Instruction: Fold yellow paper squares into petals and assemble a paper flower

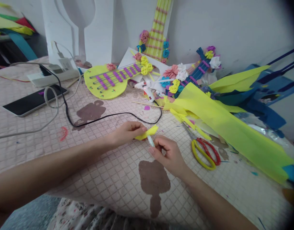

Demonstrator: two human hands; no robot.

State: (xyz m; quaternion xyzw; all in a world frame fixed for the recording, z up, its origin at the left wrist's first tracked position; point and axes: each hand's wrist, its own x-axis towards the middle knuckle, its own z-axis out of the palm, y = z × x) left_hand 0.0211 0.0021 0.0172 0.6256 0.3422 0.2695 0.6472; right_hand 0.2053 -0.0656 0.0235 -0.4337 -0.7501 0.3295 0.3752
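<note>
Between thumb and fingers, my left hand [131,132] pinches a small piece of yellow paper [151,130] over the middle of the table. My right hand [167,153] grips a short pale stick [150,141], whose upper end meets the lower edge of the paper. What the stick is made for I cannot make out. Scissors [205,151] with one yellow and one red handle lie to the right of my right hand. Beyond both hands rests a white glue gun [147,89], its black cord looping across the cloth.
A yellow paper guitar [107,81] lies at the back, with paper flowers near it. Long yellow paper sheets [223,127] spread over the right side. At the left are a tablet-like dark phone [34,100] and a white power strip [53,76] with cables.
</note>
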